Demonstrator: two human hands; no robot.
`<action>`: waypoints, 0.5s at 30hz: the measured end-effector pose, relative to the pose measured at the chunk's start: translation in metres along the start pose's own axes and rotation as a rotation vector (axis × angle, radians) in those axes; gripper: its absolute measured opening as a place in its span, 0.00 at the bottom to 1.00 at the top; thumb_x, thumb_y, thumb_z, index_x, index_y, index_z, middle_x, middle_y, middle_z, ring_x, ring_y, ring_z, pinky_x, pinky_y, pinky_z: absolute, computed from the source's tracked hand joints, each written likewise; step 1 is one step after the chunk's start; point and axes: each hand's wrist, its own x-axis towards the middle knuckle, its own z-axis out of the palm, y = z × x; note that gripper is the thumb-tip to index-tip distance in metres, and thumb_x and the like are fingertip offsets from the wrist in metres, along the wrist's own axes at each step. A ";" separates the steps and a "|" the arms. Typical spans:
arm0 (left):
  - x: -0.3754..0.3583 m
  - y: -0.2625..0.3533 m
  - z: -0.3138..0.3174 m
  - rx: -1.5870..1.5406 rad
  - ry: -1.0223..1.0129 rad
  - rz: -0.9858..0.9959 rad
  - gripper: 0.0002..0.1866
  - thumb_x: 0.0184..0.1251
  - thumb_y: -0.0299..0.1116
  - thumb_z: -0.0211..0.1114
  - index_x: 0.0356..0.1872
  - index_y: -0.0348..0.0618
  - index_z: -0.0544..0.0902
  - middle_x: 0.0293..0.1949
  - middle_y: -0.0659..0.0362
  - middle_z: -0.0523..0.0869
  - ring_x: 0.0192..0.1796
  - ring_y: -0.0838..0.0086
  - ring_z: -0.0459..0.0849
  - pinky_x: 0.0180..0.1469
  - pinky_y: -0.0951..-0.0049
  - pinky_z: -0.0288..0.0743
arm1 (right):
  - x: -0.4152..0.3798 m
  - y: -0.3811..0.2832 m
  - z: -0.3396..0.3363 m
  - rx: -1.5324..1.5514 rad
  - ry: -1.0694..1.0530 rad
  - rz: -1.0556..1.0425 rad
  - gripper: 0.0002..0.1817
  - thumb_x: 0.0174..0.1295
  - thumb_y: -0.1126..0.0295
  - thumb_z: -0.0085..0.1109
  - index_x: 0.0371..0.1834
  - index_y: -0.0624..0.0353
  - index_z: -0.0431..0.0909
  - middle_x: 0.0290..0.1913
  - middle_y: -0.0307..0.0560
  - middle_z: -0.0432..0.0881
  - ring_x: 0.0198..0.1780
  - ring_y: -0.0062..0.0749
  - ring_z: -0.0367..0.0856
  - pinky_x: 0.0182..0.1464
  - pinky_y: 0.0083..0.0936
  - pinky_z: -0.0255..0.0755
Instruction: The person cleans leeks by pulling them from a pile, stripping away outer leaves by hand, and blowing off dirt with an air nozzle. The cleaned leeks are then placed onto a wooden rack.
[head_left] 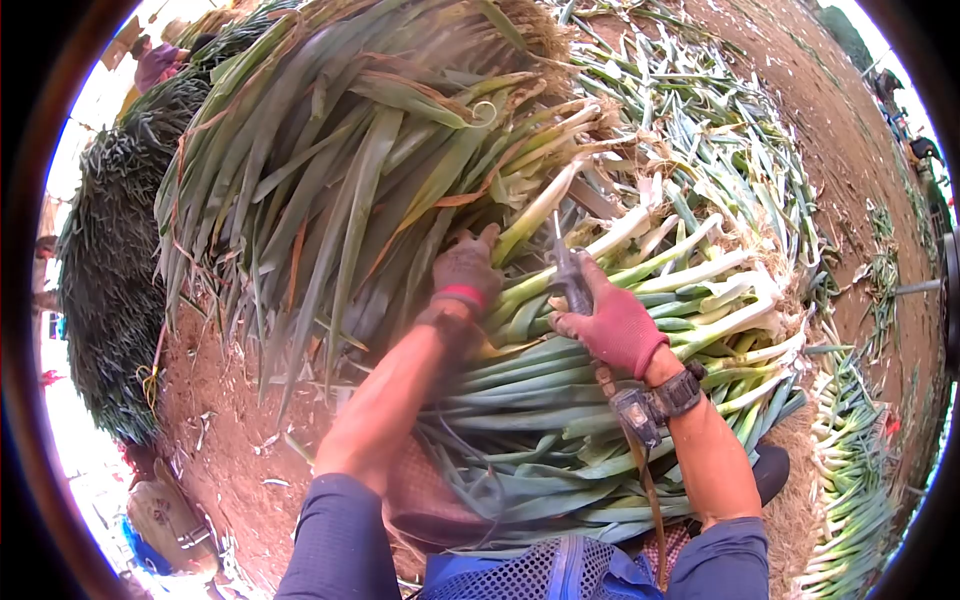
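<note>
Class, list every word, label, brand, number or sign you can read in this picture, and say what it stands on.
None can be read. The device strapped at the right hand's wrist shows no legible marking; the leeks, the left hand and its glove carry no writing.

A leek pile [620, 400] lies before the person — a leafier heap [340, 150] behind-left, more leeks [850, 480] right.

Both forearms reach forward, sleeves pushed up; the left hand [466, 268] lies curled, the right hand [612, 325] is fisted, both gloved.
</note>
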 end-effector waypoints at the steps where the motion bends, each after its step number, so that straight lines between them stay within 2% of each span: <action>1: 0.001 0.000 0.000 -0.003 -0.007 0.000 0.39 0.65 0.36 0.73 0.79 0.61 0.73 0.66 0.47 0.83 0.64 0.51 0.88 0.65 0.52 0.82 | 0.003 0.003 0.002 -0.001 -0.001 -0.001 0.58 0.60 0.48 0.74 0.88 0.65 0.54 0.53 0.75 0.88 0.56 0.68 0.89 0.62 0.46 0.80; 3: 0.003 -0.001 0.003 -0.011 -0.018 -0.001 0.39 0.65 0.36 0.72 0.80 0.61 0.73 0.66 0.47 0.83 0.64 0.51 0.88 0.65 0.52 0.82 | 0.006 0.007 0.005 -0.066 0.023 -0.113 0.59 0.60 0.48 0.74 0.88 0.65 0.53 0.53 0.74 0.88 0.56 0.67 0.89 0.62 0.48 0.80; 6: 0.010 -0.010 0.012 -0.066 -0.008 0.029 0.39 0.65 0.35 0.72 0.80 0.60 0.73 0.65 0.46 0.84 0.65 0.50 0.87 0.66 0.53 0.81 | 0.027 0.008 -0.001 -0.102 0.035 -0.024 0.59 0.61 0.48 0.74 0.89 0.66 0.52 0.55 0.75 0.88 0.57 0.67 0.89 0.62 0.47 0.80; 8: 0.020 -0.023 0.029 -0.156 0.071 0.087 0.46 0.59 0.44 0.80 0.81 0.58 0.72 0.59 0.41 0.89 0.61 0.47 0.89 0.65 0.52 0.83 | 0.044 0.004 -0.013 -0.132 0.042 0.122 0.59 0.62 0.48 0.74 0.89 0.67 0.52 0.55 0.77 0.87 0.57 0.66 0.89 0.62 0.47 0.80; 9: 0.019 -0.022 0.024 -0.155 0.069 0.081 0.46 0.59 0.44 0.80 0.81 0.58 0.72 0.59 0.41 0.89 0.61 0.47 0.89 0.65 0.52 0.83 | 0.043 0.006 -0.014 -0.131 0.035 0.121 0.59 0.62 0.48 0.74 0.89 0.67 0.52 0.55 0.77 0.87 0.57 0.66 0.89 0.62 0.47 0.80; 11: 0.019 -0.018 0.016 -0.226 0.003 0.024 0.46 0.60 0.34 0.73 0.84 0.52 0.69 0.61 0.40 0.89 0.65 0.47 0.87 0.69 0.54 0.80 | 0.039 0.013 -0.016 -0.092 0.058 0.016 0.59 0.62 0.47 0.75 0.88 0.69 0.53 0.57 0.76 0.87 0.57 0.63 0.90 0.62 0.45 0.80; 12: 0.020 -0.018 0.015 -0.228 -0.001 0.017 0.46 0.60 0.34 0.73 0.84 0.52 0.69 0.61 0.40 0.89 0.65 0.47 0.87 0.69 0.54 0.80 | 0.028 0.017 -0.014 0.109 -0.056 -0.078 0.60 0.62 0.46 0.76 0.88 0.70 0.53 0.59 0.76 0.87 0.58 0.58 0.91 0.63 0.41 0.81; 13: 0.022 -0.017 0.015 -0.236 -0.007 -0.022 0.48 0.59 0.34 0.74 0.85 0.50 0.67 0.60 0.39 0.89 0.65 0.46 0.87 0.69 0.54 0.80 | 0.015 0.012 -0.012 0.109 -0.060 -0.075 0.60 0.62 0.46 0.76 0.88 0.70 0.53 0.59 0.76 0.87 0.58 0.58 0.91 0.63 0.41 0.81; 15: 0.024 -0.017 0.015 -0.243 -0.013 -0.062 0.50 0.58 0.34 0.75 0.86 0.48 0.65 0.59 0.38 0.90 0.64 0.45 0.87 0.69 0.53 0.80 | -0.013 0.003 -0.007 0.084 -0.215 -0.177 0.61 0.61 0.45 0.76 0.88 0.70 0.53 0.60 0.75 0.87 0.57 0.55 0.91 0.63 0.39 0.80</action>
